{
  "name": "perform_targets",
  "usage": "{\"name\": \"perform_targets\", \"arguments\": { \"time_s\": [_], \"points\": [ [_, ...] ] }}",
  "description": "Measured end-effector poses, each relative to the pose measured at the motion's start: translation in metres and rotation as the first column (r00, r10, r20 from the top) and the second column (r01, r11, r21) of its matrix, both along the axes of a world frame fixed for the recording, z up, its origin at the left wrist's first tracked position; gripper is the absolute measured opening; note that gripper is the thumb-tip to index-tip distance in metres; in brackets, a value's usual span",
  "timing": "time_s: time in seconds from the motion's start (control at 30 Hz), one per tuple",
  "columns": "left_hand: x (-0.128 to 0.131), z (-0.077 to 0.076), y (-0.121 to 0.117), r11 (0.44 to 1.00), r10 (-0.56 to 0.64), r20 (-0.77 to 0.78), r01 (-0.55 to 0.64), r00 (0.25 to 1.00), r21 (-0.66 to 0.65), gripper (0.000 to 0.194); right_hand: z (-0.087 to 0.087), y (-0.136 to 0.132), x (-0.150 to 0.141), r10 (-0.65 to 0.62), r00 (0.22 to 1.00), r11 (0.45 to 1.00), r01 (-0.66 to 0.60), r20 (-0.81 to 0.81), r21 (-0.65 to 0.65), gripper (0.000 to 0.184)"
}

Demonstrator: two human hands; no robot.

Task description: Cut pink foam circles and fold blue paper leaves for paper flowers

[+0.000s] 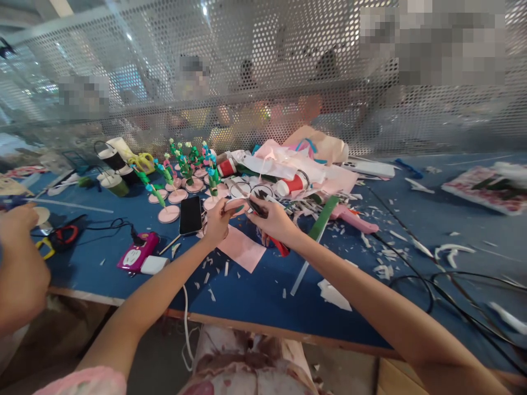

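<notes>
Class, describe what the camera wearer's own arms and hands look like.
The left hand and right hand are ungloved; the forearms are uncovered, with no watch or bracelet visible. A pink sleeve edge shows on the left upper arm; no right sleeve shows.

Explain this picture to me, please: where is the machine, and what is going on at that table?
There is no robot here: a person works with bare hands, and a camera worn on the head looks forward and down. That is the only view.

The left hand pinches a small pink piece. The right hand holds a dark tool, too blurred to name surely.

On the blue table lie a black phone, pink paper, a corded pink tool, white scraps and green-stemmed ornaments on pink discs. Another person's hand shows at the left edge.
</notes>
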State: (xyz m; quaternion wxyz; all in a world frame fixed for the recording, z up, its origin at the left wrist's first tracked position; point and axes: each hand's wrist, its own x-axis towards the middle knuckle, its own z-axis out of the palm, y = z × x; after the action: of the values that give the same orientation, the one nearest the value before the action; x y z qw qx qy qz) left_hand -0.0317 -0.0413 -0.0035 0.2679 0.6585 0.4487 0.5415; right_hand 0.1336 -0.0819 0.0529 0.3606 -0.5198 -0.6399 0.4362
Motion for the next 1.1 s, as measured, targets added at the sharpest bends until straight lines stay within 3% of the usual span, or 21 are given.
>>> {"name": "perform_targets", "arguments": {
  "time_s": [0.23, 0.6, 0.67, 0.8, 0.9, 0.97, 1.1],
  "points": [
    [-0.009, 0.000, 0.007, 0.997, 0.069, 0.008, -0.069, 0.998, 0.033, 0.004, 0.005, -0.005, -0.001, 0.054, 0.998, 0.998, -0.055, -0.041, -0.033, 0.063],
    [0.004, -0.002, -0.001, 0.999, -0.026, -0.094, 0.023, 0.995, -0.031, 0.019, 0.004, -0.005, -0.002, 0.044, 0.999, 0.999, -0.044, 0.000, -0.018, 0.065],
    [0.001, -0.001, 0.001, 1.000, 0.007, -0.090, -0.010, 0.996, -0.027, 0.010, 0.005, -0.004, -0.001, 0.016, 1.000, 1.000, -0.016, 0.009, -0.003, 0.066],
    [-0.006, 0.003, 0.007, 0.991, 0.130, -0.109, -0.134, 0.985, -0.025, 0.024, 0.005, 0.006, 0.006, -0.080, 0.995, 0.996, 0.078, 0.051, 0.042, 0.063],
    [-0.009, 0.005, 0.009, 0.985, 0.168, -0.129, -0.170, 0.977, -0.010, 0.025, 0.006, 0.010, 0.009, -0.105, 0.992, 0.992, 0.100, 0.071, 0.073, 0.062],
    [-0.010, 0.004, 0.011, 0.989, 0.146, -0.108, -0.145, 0.983, 0.020, 0.029, 0.006, 0.009, 0.009, -0.087, 0.993, 0.993, 0.082, 0.074, 0.080, 0.063],
    [-0.012, -0.001, 0.015, 0.998, -0.011, -0.013, 0.011, 1.000, 0.058, 0.041, 0.006, 0.003, 0.005, -0.040, 0.997, 0.997, 0.036, 0.070, 0.064, 0.064]
  ]
}}
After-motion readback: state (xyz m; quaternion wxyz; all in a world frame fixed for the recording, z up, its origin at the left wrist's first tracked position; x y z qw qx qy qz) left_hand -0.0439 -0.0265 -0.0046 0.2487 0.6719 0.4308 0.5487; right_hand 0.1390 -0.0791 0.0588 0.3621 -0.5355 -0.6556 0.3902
